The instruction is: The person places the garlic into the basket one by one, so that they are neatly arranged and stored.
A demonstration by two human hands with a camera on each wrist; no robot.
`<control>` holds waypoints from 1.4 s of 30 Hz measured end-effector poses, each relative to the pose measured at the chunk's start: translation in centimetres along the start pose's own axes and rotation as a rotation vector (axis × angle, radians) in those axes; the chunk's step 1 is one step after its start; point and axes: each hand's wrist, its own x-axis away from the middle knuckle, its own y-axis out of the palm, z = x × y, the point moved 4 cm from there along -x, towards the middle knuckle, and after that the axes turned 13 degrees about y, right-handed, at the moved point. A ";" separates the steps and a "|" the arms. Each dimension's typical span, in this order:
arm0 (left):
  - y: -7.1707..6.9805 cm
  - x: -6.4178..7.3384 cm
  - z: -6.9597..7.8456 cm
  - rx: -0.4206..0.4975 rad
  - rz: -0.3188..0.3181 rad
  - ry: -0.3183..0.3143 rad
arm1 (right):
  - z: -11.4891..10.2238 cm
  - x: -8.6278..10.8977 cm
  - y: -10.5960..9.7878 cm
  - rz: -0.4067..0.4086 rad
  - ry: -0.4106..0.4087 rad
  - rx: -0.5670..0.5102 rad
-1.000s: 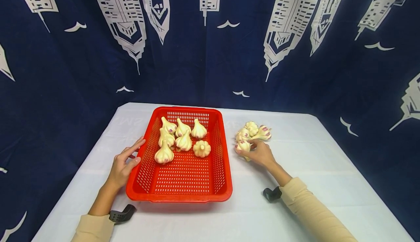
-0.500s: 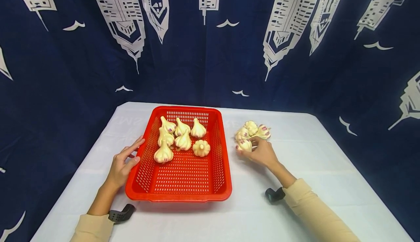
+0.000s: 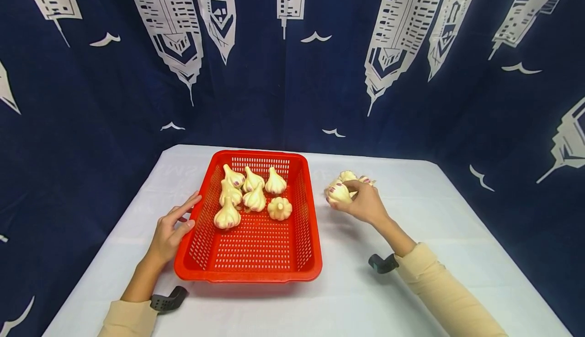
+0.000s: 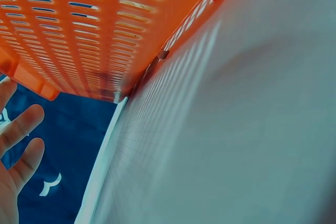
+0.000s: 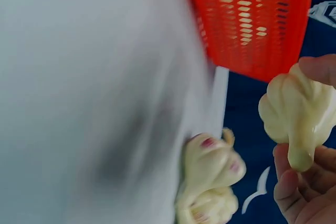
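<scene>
A red perforated plastic basket (image 3: pixel 249 277) sits on the white-covered table with several garlic bulbs (image 3: pixel 227 216) grouped toward its far and left parts. My left hand (image 3: pixel 166 235) rests against the basket's left rim, its fingers extended, as the left wrist view (image 4: pixel 21 145) also shows. To the right of the basket, my right hand (image 3: pixel 369 205) pinches a garlic bulb (image 3: pixel 339 194) between thumb and fingers. In the right wrist view that held garlic bulb (image 5: pixel 296 111) is off the table, its stem end toward the camera. Behind it lie other garlic bulbs (image 3: pixel 348 175), partly covered by the hand.
The white tablecloth (image 3: pixel 411 296) spreads around the basket. A dark blue curtain (image 3: pixel 283 88) with white building prints hangs just behind the table's far edge. A dark strap-like device (image 3: pixel 170 299) is at the left wrist, another dark device (image 3: pixel 383 264) at the right.
My right hand has raised its garlic bulb off the table, up from beside the small pile, and the bulb has turned in the fingers. The left hand stays against the basket.
</scene>
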 end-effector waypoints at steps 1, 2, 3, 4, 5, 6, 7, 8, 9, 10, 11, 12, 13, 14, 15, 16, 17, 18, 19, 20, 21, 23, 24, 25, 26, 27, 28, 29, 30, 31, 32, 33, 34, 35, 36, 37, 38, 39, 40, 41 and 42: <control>0.0 0.1 -0.1 -0.007 -0.006 0.005 | -0.3 0.0 -0.2 0.009 -0.007 0.005; 0.0 0.0 -0.1 -0.006 -0.008 0.004 | -0.7 0.0 -0.3 0.016 -0.012 0.009; 0.0 0.0 -0.1 -0.007 -0.010 0.003 | -1.0 -0.1 -0.4 0.020 -0.013 0.011; 0.0 0.0 -0.1 -0.006 -0.011 0.002 | -1.3 -0.1 -0.5 0.023 -0.014 0.012; 0.0 0.0 -0.1 -0.005 -0.013 0.000 | -1.5 -0.1 -0.6 0.022 -0.011 0.012; 0.0 0.0 -0.2 -0.005 -0.013 -0.001 | -1.8 -0.2 -0.7 0.019 -0.006 0.012; 0.0 0.1 -0.2 -0.006 -0.013 -0.003 | -2.1 -0.2 -0.7 0.013 -0.002 0.010; 0.0 0.0 -0.1 0.000 -0.007 -0.009 | -2.4 -0.2 -0.8 0.008 0.000 0.008; 0.0 0.0 -0.1 -0.001 -0.006 -0.008 | -2.7 -0.2 -0.9 0.004 0.002 0.009; 0.0 0.0 -0.1 -0.001 -0.004 -0.008 | -3.0 -0.2 -0.9 -0.002 0.004 0.009; 0.0 0.0 -0.1 -0.002 -0.003 -0.007 | -3.4 -0.2 -1.0 -0.006 0.004 0.012; 0.0 0.0 -0.1 -0.003 -0.002 -0.006 | -3.8 -0.2 -1.0 -0.011 0.004 0.014; 0.0 0.0 -0.1 -0.005 -0.001 -0.005 | -4.1 -0.2 -1.0 -0.016 0.005 0.016; 0.0 0.0 -0.1 -0.006 -0.001 -0.004 | -4.4 -0.3 -1.0 -0.022 0.006 0.020; 0.0 0.0 -0.1 -0.008 -0.002 -0.004 | -4.7 -0.3 -1.0 -0.026 0.008 0.026; 0.0 0.0 -0.2 -0.010 -0.003 -0.004 | -5.0 -0.3 -0.9 -0.034 0.011 0.025; -0.1 0.0 -0.1 -0.012 -0.003 -0.004 | -5.2 -0.3 -0.9 -0.040 0.014 0.025; -0.1 0.0 -0.2 -0.013 -0.004 -0.005 | -5.5 -0.4 -0.9 -0.048 0.014 0.023; -0.1 0.0 -0.2 -0.014 -0.005 -0.007 | -5.8 -0.4 -0.8 -0.056 0.010 0.023; -0.1 0.0 -0.2 -0.015 -0.007 -0.009 | -6.1 -0.4 -0.7 -0.065 0.010 0.020; -0.1 0.0 -0.2 -0.014 -0.007 -0.010 | -6.3 -0.5 -0.6 -0.072 0.007 0.021; -0.1 0.0 -0.1 -0.012 -0.007 -0.010 | -7.0 -0.6 -0.5 -0.095 -0.001 0.022; -0.1 0.0 -0.1 -0.010 -0.007 -0.010 | -7.3 -0.6 -0.4 -0.106 -0.006 0.027; 0.0 0.0 -0.1 -0.009 -0.007 -0.008 | -7.6 -0.7 -0.3 -0.118 -0.007 0.032; 0.0 0.1 -0.2 -0.009 -0.008 -0.008 | -8.0 -0.8 -0.2 -0.129 -0.009 0.037; 0.0 0.1 -0.2 -0.010 -0.008 -0.008 | -8.3 -0.8 -0.2 -0.142 -0.016 0.042; 0.0 0.1 -0.2 -0.011 -0.008 -0.008 | -8.7 -0.8 -0.1 -0.156 -0.023 0.045; 0.0 0.1 -0.2 -0.010 -0.009 -0.009 | -9.1 -0.9 0.0 -0.169 -0.031 0.048; 0.0 0.2 -0.3 -0.010 -0.010 -0.010 | -9.4 -0.9 0.0 -0.180 -0.040 0.048; 0.0 0.2 -0.3 -0.012 -0.012 -0.012 | -9.7 -0.9 0.1 -0.189 -0.051 0.048; 0.0 0.2 -0.3 -0.014 -0.015 -0.015 | -10.0 -0.9 0.2 -0.196 -0.061 0.046; 0.0 0.2 -0.3 -0.014 -0.016 -0.019 | -10.3 -0.9 0.3 -0.204 -0.071 0.042; 0.0 0.2 -0.4 -0.015 -0.017 -0.022 | -10.5 -0.9 0.4 -0.209 -0.083 0.041; 0.0 0.2 -0.4 -0.016 -0.020 -0.025 | -10.7 -0.9 0.5 -0.211 -0.095 0.038; 0.0 0.2 -0.4 -0.017 -0.023 -0.027 | -10.9 -0.9 0.6 -0.212 -0.109 0.036; 0.0 0.2 -0.4 -0.020 -0.026 -0.029 | -11.1 -0.9 0.7 -0.210 -0.120 0.033; 0.0 0.2 -0.4 -0.021 -0.027 -0.029 | -11.3 -0.9 0.8 -0.210 -0.133 0.028; 0.0 0.2 -0.4 -0.023 -0.028 -0.029 | -11.5 -0.9 0.9 -0.210 -0.145 0.024; 0.0 0.2 -0.4 -0.025 -0.029 -0.028 | -11.7 -0.9 1.0 -0.207 -0.160 0.022; 0.0 0.2 -0.4 -0.027 -0.029 -0.026 | -11.9 -1.0 1.1 -0.205 -0.171 0.016; 0.0 0.2 -0.4 -0.029 -0.029 -0.026 | -12.1 -1.0 1.2 -0.204 -0.180 0.012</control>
